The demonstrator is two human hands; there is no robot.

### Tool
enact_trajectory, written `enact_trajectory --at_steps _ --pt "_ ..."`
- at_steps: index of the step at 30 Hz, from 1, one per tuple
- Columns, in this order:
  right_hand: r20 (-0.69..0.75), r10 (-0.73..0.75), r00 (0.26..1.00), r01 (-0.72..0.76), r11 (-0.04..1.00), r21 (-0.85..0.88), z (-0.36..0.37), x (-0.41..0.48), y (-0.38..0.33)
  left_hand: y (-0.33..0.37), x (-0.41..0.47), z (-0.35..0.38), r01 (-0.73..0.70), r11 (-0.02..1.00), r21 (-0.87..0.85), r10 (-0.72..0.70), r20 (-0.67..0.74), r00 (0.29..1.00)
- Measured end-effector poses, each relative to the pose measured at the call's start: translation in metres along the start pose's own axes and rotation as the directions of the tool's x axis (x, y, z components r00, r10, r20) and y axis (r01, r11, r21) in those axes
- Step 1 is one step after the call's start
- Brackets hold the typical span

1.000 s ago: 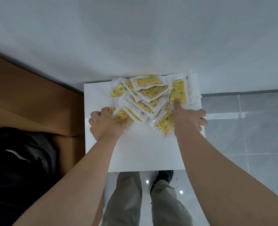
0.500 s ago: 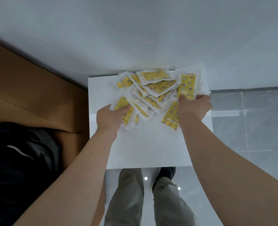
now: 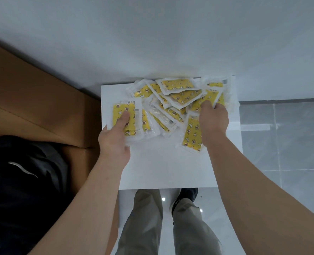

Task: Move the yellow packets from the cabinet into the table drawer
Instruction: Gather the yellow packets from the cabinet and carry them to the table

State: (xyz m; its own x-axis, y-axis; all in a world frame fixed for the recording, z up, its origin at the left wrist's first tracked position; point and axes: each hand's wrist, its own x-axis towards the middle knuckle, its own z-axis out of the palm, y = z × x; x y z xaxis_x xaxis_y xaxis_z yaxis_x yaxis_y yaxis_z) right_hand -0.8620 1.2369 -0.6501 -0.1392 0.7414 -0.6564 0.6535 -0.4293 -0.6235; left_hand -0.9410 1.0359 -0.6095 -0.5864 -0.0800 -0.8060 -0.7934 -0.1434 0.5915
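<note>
- On the white board (image 3: 167, 168): glossy rectangular packets (image 3: 176, 85), yellow, star-printed, clear-edged.
- Nine o'clock: left hand (image 3: 115, 138) pinches one; three o'clock: right hand (image 3: 214, 120) clutches several.

the fingers of the left hand (image 3: 114, 140) are hidden beneath the yellow packet (image 3: 119, 112) it holds, those of the right hand (image 3: 214, 120) are buried in the pile of yellow packets (image 3: 179, 97), whose print is too small to read

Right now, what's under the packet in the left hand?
A second yellow packet peeks out at its right edge, above the white surface. The held packet covers the left hand's fingers and anything else below.
</note>
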Motion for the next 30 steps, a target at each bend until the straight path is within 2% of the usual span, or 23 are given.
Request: enact_trajectory --at_steps 5,9,15,19,22,27,30 --pt "0.03 -0.006 1.0 0.009 0.994 -0.11 0.012 -0.004 -0.015 0.006 0.019 0.026 0.049 0.999 0.02 -0.048 -0.064 0.997" --pt "0.067 -0.028 0.997 0.038 0.988 -0.15 0.019 -0.002 -0.03 0.021 0.033 0.05 0.078 0.994 0.082 -0.077 -0.007 0.997" --pt "0.111 0.108 0.988 -0.112 0.993 0.031 0.035 0.001 -0.044 0.023 0.036 0.067 -0.038 0.977 0.209 0.056 -0.078 0.995" --pt "0.185 0.16 0.97 -0.196 0.961 0.196 0.028 -0.002 -0.033 0.018 0.04 0.059 -0.013 0.976 0.218 0.035 -0.1 0.994" --pt "0.251 0.114 0.961 -0.189 0.935 0.299 0.013 -0.002 -0.014 0.015 0.035 0.055 -0.008 0.977 0.211 0.035 -0.125 0.992" --pt "0.283 0.125 0.951 -0.233 0.89 0.391 -0.013 -0.013 0.012 0.013 0.026 0.042 0.11 0.972 0.209 -0.078 -0.159 0.984" --pt "0.28 0.125 0.952 -0.235 0.883 0.407 -0.023 -0.027 0.017 0.014 0.018 0.036 0.128 0.97 0.206 -0.083 -0.213 0.973"
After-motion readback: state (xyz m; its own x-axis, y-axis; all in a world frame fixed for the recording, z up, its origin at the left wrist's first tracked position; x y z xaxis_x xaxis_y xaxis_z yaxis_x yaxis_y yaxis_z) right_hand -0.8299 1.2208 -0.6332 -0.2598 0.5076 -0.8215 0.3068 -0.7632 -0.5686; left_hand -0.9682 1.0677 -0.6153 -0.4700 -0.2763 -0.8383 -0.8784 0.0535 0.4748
